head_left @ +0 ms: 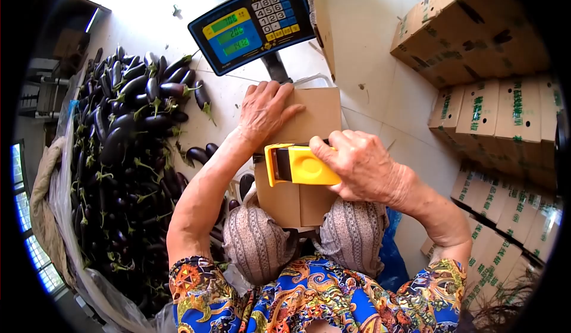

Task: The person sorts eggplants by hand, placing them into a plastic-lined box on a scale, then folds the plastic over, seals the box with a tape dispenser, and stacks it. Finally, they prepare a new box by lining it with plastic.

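Note:
A cardboard box (321,108) stands in front of my body with its top flaps closed. My left hand (267,112) lies on the far part of the box top, fingers spread and pointing away from me. In my right hand (355,162) is a yellow tape dispenser (306,165), its wide head resting over the middle of the box. The fingers wrap round the dispenser's right end. Just beyond the box rises a digital scale display (253,27) with green readouts and a keypad.
A large heap of eggplants (128,137) covers the left side, bordered by clear plastic sheeting (59,199). One eggplant (203,97) lies at the heap's edge. Stacked printed cardboard boxes (493,110) stand at the right. Blue plastic (392,255) is by my right knee.

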Demonstrator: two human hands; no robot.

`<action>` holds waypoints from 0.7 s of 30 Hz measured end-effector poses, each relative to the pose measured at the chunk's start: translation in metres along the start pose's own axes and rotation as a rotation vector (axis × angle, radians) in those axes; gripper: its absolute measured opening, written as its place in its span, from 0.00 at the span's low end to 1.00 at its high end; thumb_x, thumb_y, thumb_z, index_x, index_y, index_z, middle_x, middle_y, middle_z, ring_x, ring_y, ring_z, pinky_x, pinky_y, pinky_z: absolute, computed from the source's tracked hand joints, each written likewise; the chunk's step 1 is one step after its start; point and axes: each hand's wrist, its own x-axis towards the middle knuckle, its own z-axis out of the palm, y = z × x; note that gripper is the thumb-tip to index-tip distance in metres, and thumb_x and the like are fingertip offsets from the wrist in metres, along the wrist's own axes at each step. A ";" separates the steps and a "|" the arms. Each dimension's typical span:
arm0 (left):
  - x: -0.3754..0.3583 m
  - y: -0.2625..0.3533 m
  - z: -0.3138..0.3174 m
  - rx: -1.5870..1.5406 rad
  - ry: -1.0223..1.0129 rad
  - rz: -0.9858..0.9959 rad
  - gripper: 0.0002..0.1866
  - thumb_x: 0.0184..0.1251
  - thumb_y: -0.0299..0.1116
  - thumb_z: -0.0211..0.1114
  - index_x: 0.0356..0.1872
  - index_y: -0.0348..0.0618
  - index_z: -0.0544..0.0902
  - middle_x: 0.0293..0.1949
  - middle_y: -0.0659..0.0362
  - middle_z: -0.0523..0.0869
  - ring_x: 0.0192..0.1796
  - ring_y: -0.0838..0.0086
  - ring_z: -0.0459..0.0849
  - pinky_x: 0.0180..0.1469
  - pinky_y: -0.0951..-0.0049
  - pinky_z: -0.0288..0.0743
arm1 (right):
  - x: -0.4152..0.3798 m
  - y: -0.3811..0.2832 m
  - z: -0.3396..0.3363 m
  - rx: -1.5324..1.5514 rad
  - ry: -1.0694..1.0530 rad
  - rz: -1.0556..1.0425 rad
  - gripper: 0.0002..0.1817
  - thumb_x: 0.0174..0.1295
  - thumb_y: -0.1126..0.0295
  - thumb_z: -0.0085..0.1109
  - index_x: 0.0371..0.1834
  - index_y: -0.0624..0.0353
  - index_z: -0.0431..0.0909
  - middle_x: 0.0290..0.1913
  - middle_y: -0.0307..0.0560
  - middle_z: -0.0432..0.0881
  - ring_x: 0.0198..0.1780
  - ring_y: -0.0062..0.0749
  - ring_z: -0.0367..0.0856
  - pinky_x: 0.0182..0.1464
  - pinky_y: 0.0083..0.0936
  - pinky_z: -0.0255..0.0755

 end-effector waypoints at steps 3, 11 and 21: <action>0.000 -0.002 0.000 -0.018 0.016 -0.008 0.24 0.66 0.54 0.64 0.49 0.45 0.81 0.38 0.55 0.81 0.45 0.62 0.80 0.53 0.60 0.71 | -0.008 0.006 -0.005 0.021 0.004 -0.002 0.39 0.39 0.63 0.78 0.56 0.62 0.70 0.35 0.51 0.76 0.37 0.44 0.81 0.41 0.36 0.78; -0.001 0.000 -0.004 -0.063 0.019 -0.031 0.23 0.66 0.51 0.64 0.53 0.44 0.81 0.40 0.55 0.82 0.48 0.62 0.79 0.54 0.61 0.68 | -0.054 0.045 -0.005 -0.001 -0.030 0.074 0.38 0.39 0.65 0.78 0.56 0.60 0.69 0.34 0.50 0.74 0.38 0.46 0.81 0.42 0.38 0.79; -0.003 -0.004 -0.008 -0.172 0.037 -0.054 0.21 0.67 0.47 0.65 0.53 0.43 0.82 0.45 0.53 0.84 0.51 0.60 0.80 0.58 0.61 0.69 | -0.138 0.109 0.045 0.133 0.090 0.226 0.31 0.48 0.67 0.75 0.55 0.56 0.70 0.36 0.52 0.78 0.38 0.49 0.81 0.42 0.37 0.78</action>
